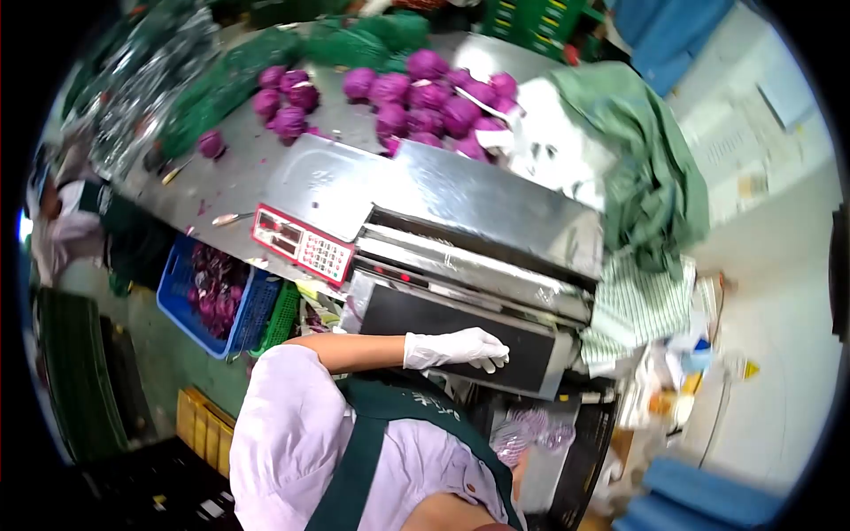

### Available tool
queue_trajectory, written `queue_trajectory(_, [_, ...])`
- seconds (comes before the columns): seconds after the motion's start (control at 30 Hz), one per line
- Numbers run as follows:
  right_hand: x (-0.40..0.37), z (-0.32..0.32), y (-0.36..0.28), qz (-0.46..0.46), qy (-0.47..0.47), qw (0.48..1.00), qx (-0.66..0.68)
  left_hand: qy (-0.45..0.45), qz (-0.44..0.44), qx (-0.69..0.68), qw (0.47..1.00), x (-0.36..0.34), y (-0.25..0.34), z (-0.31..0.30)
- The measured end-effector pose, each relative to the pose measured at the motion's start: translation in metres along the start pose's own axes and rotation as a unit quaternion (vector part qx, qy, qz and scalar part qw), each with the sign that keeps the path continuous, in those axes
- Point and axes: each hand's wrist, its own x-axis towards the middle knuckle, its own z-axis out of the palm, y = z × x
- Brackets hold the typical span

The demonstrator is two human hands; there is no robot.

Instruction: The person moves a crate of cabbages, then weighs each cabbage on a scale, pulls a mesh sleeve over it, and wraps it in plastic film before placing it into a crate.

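My left hand (460, 348), in a white glove, is over the black plate (425, 323) of a metal wrapping machine (496, 195). Its fingers are loosely bent and nothing shows in them. At the lower right, purple cabbages in clear film (531, 432) lie in a black crate (595, 442). A strip of bare skin shows beside them, but my right hand itself cannot be made out. Beyond the machine sit several unwrapped purple cabbages (427, 94) on the metal table (239, 177).
A red-framed keypad (303, 244) and a knife (232, 218) are left of the machine. A blue basket (257, 310) of purple leaves stands below the table edge. Green cloth (629, 150) hangs at right. Another person (84, 221) is at far left.
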Motion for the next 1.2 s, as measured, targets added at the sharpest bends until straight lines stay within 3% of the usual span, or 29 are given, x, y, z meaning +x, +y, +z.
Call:
queue_trajectory(0.2, [0.027, 0.015, -0.019, 0.004, 0.083, 0.975, -0.206, 0.183, 0.110, -0.051, 0.976, -0.092, 0.033, -0.115])
queue_trajectory(0.27, [0.039, 0.027, -0.041, -0.012, 0.111, 0.944, -0.309, 0.300, 0.157, -0.038, 0.940, -0.132, 0.044, -0.165])
queue_trajectory(0.33, [0.057, 0.046, -0.074, -0.044, 0.135, 0.892, -0.428, 0.423, 0.190, 0.016, 0.886, -0.174, 0.047, -0.228])
queue_trajectory(0.4, [0.076, 0.073, -0.116, -0.109, 0.154, 0.821, -0.539, 0.500, 0.161, -0.161, 0.836, -0.210, 0.052, -0.290])
queue_trajectory(0.47, [0.093, 0.106, -0.163, -0.201, 0.149, 0.743, -0.620, 0.585, 0.190, -0.206, 0.761, -0.238, 0.054, -0.354])
queue_trajectory(0.53, [0.114, 0.153, -0.199, -0.300, 0.102, 0.687, -0.654, 0.663, 0.181, -0.045, 0.725, -0.265, 0.044, -0.445])
queue_trajectory(0.57, [0.133, 0.171, -0.214, -0.363, 0.059, 0.667, -0.648, 0.699, 0.154, -0.043, 0.697, -0.275, 0.042, -0.486])
queue_trajectory(0.6, [0.049, 0.298, -0.172, -0.262, 0.078, 0.684, -0.676, 0.731, 0.128, -0.041, 0.669, -0.282, 0.041, -0.523])
queue_trajectory(0.67, [0.057, 0.382, -0.152, -0.388, -0.046, 0.651, -0.651, 0.806, 0.087, 0.066, 0.581, -0.290, 0.042, -0.589])
queue_trajectory(0.73, [0.020, 0.497, -0.095, -0.385, -0.134, 0.649, -0.642, 0.829, 0.043, 0.090, 0.550, -0.296, 0.047, -0.637])
queue_trajectory(0.77, [0.025, 0.538, -0.080, -0.391, -0.159, 0.629, -0.652, 0.816, 0.049, 0.060, 0.572, -0.298, 0.053, -0.655])
queue_trajectory(0.8, [0.033, 0.572, -0.066, -0.394, -0.185, 0.609, -0.663, 0.822, 0.071, 0.054, 0.562, -0.292, 0.043, -0.691])
queue_trajectory(0.93, [0.064, 0.701, -0.004, -0.494, -0.238, 0.490, -0.678, 0.845, 0.046, -0.016, 0.533, -0.275, 0.074, -0.729])
queue_trajectory(1.0, [0.116, 0.748, 0.005, -0.585, -0.261, 0.372, -0.671, 0.865, 0.037, -0.010, 0.500, -0.269, 0.076, -0.742])
queue_trajectory(1.07, [0.137, 0.778, 0.027, -0.529, -0.241, 0.389, -0.715, 0.845, 0.100, 0.012, 0.525, -0.270, 0.079, -0.732])
queue_trajectory(1.1, [0.144, 0.788, 0.040, -0.468, -0.218, 0.409, -0.752, 0.870, 0.109, 0.031, 0.479, -0.264, 0.075, -0.733])
queue_trajectory(1.13, [0.158, 0.792, 0.045, -0.417, -0.209, 0.371, -0.803, 0.848, 0.121, 0.047, 0.514, -0.267, 0.083, -0.714])
queue_trajectory(1.2, [0.176, 0.789, 0.053, -0.271, -0.139, 0.252, -0.919, 0.853, 0.153, 0.159, 0.473, -0.258, 0.065, -0.718])
